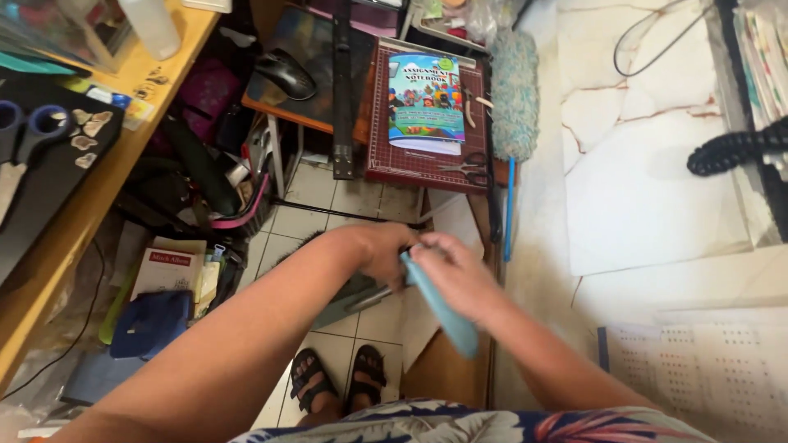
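Near the middle of the frame both hands meet over a light blue strip (443, 312). Its long axis runs diagonally, from the fingers at centre down toward the lower right, where its far end hangs free over the tiled floor (316, 201). The right hand (460, 275) is closed around the strip's upper part; the left hand (386, 250) presses in beside it at the top end, fingers curled, touching the right. A dark grey object (361, 297) sits just under the left hand, too blurred to tell what it is or whether it is gripped.

Above the hands, at upper centre, a small surface (312, 123) carries a dark red cutting mat (423, 160) with a colourful notebook (425, 102) and scissors (468, 166) on it. A wooden surface (82, 205) runs along the left edge. Pale marbled sheets (648, 164) fill the right side. Sandalled feet (341, 381) show at the bottom, partly cut off by a floral garment (492, 422). Motion blur softens both hands.
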